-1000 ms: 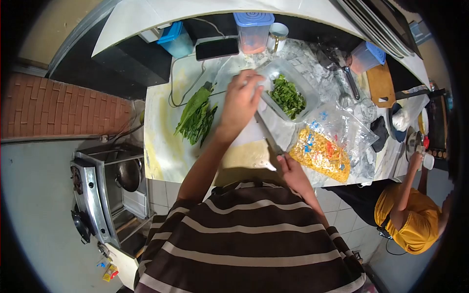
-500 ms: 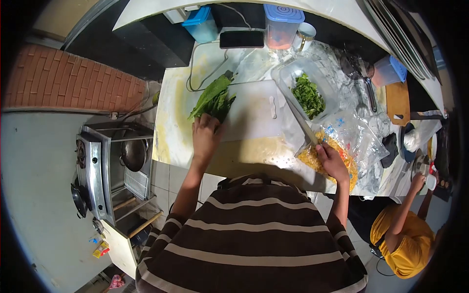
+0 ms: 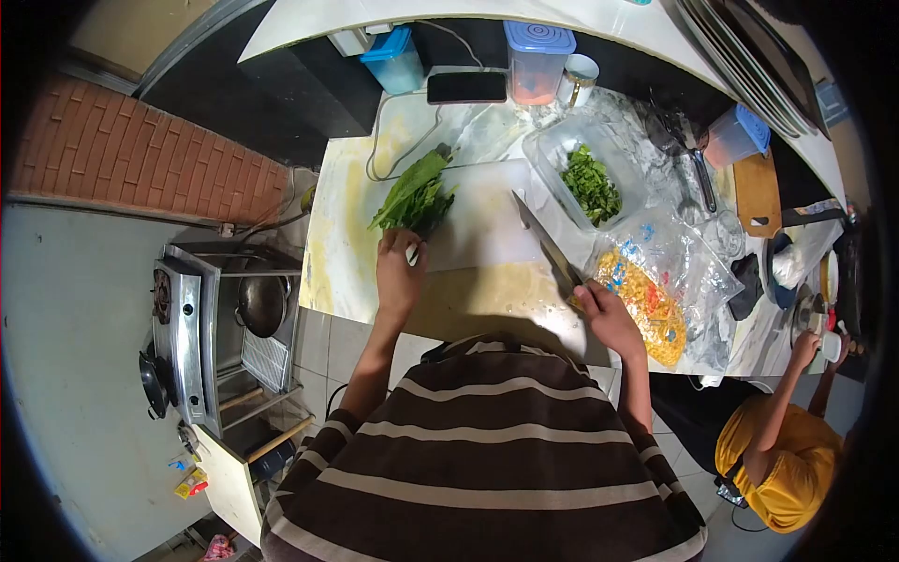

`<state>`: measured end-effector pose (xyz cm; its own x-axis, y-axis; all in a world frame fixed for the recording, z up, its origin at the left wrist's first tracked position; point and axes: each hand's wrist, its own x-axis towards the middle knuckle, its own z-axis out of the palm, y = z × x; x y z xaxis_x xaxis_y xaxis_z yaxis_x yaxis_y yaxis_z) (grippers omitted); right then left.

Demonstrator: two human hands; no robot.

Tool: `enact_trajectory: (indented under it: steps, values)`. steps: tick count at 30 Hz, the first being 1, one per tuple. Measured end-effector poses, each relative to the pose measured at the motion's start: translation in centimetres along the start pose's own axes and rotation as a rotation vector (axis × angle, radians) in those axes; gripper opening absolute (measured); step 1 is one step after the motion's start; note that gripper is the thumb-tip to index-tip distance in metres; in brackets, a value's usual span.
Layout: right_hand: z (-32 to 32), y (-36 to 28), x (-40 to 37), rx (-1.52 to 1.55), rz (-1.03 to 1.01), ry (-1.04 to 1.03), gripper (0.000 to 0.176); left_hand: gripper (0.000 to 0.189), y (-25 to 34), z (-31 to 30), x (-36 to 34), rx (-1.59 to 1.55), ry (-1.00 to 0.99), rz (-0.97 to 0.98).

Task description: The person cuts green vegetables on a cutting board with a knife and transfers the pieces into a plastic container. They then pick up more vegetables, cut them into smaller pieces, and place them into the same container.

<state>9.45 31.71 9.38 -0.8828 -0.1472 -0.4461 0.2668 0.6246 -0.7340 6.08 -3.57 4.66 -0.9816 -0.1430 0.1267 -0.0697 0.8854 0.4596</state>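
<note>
My left hand (image 3: 401, 267) has its fingers curled at the stem end of a bunch of green leaves (image 3: 417, 192), which lies on the left part of a white cutting board (image 3: 487, 220). Wrapped round the handle of a knife (image 3: 551, 245) is my right hand (image 3: 604, 314); the blade points up and left over the board's right edge. Just beyond the blade, a clear plastic container (image 3: 632, 178) holds chopped greens (image 3: 591, 185). Beside my right hand lies a plastic bag of yellow-orange pieces (image 3: 646, 304).
A phone (image 3: 466, 88), lidded containers (image 3: 538, 66) and a mug (image 3: 579, 79) line the back. Ladles (image 3: 698, 169) and a wooden board (image 3: 757, 192) lie right. Another person (image 3: 777, 450) works at the far right. A stove (image 3: 178, 318) stands left.
The knife and my right hand have moved left, off the bag, with the blade now over the board's right edge. My left hand has shifted slightly down relative to the leaves.
</note>
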Motion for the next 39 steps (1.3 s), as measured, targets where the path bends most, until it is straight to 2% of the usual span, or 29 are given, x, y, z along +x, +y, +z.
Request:
enact_trajectory:
  steps: [2, 3, 6, 10, 12, 13, 15, 17, 19, 20, 21, 23, 27, 31, 33, 34, 36, 37, 39]
  values:
    - [0.2, -0.3, -0.1, 0.012, 0.030, -0.060, 0.055, 0.003, 1.1, -1.7, 0.7, -0.529, 0.038, -0.045]
    - [0.5, 0.1, 0.1, 0.025, 0.002, -0.038, 0.054, 0.003, 1.5, -2.4, 1.0, -0.527, 0.044, -0.049]
    - [0.7, 0.4, 0.4, 0.028, -0.028, -0.030, 0.052, 0.005, 2.6, -3.6, 2.7, -1.117, -0.034, -0.070]
    - [0.2, -0.8, 0.0, 0.082, -0.047, -0.048, 0.050, 0.009, 3.8, -4.3, 4.3, -1.186, -0.079, -0.057]
    - [0.2, -1.1, -0.2, 0.089, -0.070, -0.024, 0.049, 0.016, 5.0, -4.4, 4.7, -1.588, -0.155, -0.184]
    - [0.3, -1.2, -0.3, 0.099, -0.087, -0.003, 0.048, 0.016, 5.5, -4.5, 4.9, -1.588, -0.154, -0.181]
    - [0.5, -1.4, -0.5, 0.117, -0.067, 0.012, 0.047, 0.021, 6.3, -4.6, 5.1, -1.838, -0.276, -0.245]
    - [1.0, -1.6, -0.3, 0.137, -0.042, 0.031, 0.046, 0.023, 6.6, -4.0, 5.2, -1.873, -0.281, -0.241]
    - [1.8, -2.8, -0.2, 0.184, -0.146, 0.165, 0.043, 0.025, 7.4, -3.8, 5.3, -1.909, -0.293, -0.240]
    - [1.5, -3.5, 0.0, 0.132, -0.114, 0.128, 0.035, 0.026, 7.7, -3.8, 5.2, -1.908, -0.320, -0.254]
    - [2.1, -4.1, 0.6, 0.136, -0.107, 0.133, 0.035, 0.026, 8.1, -3.7, 5.0, -1.907, -0.349, -0.269]
    - [3.8, -5.1, 1.8, 0.456, -0.342, 0.306, 0.027, 0.026, 8.5, -3.0, 4.4, -1.916, -0.380, -0.265]
    - [3.9, -8.6, 5.1, 0.561, -0.454, 0.362, 0.025, 0.025, 9.7, -2.5, 3.2, -1.986, -0.482, -0.203]
    - [4.4, -8.6, 7.4, 0.499, -0.496, 0.286, 0.020, 0.024, 9.8, -3.1, 3.1, -1.996, -0.452, -0.186]
    - [4.2, -8.8, 7.3, 0.728, -0.463, 0.138, 0.015, 0.015, 9.4, -3.7, 3.2, -1.962, -0.410, -0.249]
    - [3.8, -9.0, 7.1, 0.727, -0.458, 0.135, 0.015, 0.015, 8.5, -3.7, 3.3, -1.964, -0.409, -0.255]
    - [2.4, -9.5, 6.9, 0.657, -0.496, 0.147, 0.012, 0.018, 6.7, -4.0, 4.0, -1.888, -0.603, -0.041]
    - [1.8, -9.8, 7.0, 0.656, -0.495, 0.150, 0.012, 0.018, 6.4, -4.0, 4.3, -1.889, -0.606, -0.041]
    - [0.6, -10.3, 7.2, 0.623, -0.540, 0.088, 0.012, 0.021, 6.5, -4.6, 4.9, -1.440, -0.608, 0.017]
